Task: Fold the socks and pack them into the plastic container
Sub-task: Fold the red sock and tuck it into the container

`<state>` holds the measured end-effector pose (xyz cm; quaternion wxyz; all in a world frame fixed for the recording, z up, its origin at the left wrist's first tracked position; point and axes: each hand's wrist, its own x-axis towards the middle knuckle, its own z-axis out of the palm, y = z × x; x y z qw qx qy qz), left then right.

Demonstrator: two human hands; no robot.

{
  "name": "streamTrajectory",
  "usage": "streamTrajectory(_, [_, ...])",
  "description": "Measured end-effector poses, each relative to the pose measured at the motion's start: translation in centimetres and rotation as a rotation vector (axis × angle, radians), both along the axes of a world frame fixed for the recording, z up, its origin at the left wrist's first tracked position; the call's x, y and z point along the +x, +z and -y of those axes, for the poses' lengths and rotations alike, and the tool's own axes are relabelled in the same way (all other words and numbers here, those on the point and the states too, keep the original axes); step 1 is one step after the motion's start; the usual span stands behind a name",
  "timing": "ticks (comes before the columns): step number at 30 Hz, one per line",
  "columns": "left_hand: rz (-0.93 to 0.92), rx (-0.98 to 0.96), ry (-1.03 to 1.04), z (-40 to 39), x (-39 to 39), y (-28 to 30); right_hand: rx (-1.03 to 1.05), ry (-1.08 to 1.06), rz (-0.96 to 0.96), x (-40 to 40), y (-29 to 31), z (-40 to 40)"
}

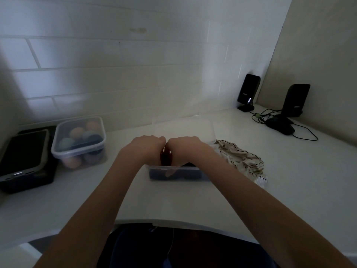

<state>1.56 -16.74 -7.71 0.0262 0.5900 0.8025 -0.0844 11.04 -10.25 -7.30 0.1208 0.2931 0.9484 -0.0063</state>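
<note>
Reaching down: both hands meet knuckle to knuckle over the clear plastic container [174, 168], fingers turned downward into it.
Left hand [147, 147]: fingers curled under and out of sight below the knuckles; pressed against a dark reddish sock [166, 157] wedged between the two hands.
Right hand [184, 147]: fingers likewise curled downward on the same sock; a fingertip shows faintly through the container's near wall.
Grip: both hands appear closed on the sock, though the fingertips are hidden.
Container contents: dark folded socks [190, 165] lie inside, seen above the rim and through the front wall.
Container position: centre of the white countertop [173, 202], near the person.
Lid [185, 129]: translucent, lying flat just behind the container.
Cloth [242, 160]: cream patterned fabric, crumpled, just right of the container.
Second container [79, 142]: lidded, clear, holding rolled socks in pastel colours; left of the hands.
Phone [23, 151]: dark screen, resting on a black tray at far left.
Speakers [249, 91]: two black units with cables in the right corner.
</note>
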Motion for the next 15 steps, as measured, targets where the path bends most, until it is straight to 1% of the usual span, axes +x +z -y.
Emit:
streamTrajectory(4, [0.039, -0.001, 0.066, 0.0, -0.2, -0.6, 0.023, 0.011, 0.024, -0.3, 0.0, 0.4])
streamTrajectory(8, [0.093, 0.048, 0.1, 0.2, -0.1, -0.6, -0.029, 0.017, -0.04, -0.1, -0.4, 0.0])
streamTrajectory(12, [0.295, 0.153, 0.107, 0.8, -0.3, -0.2, -0.194, 0.006, -0.239, 1.9, -0.6, -1.1])
streamTrajectory(15, [0.356, 0.186, 0.102, 1.2, -0.5, 0.7, -0.38, -0.034, -0.515, 4.2, 0.1, -1.8])
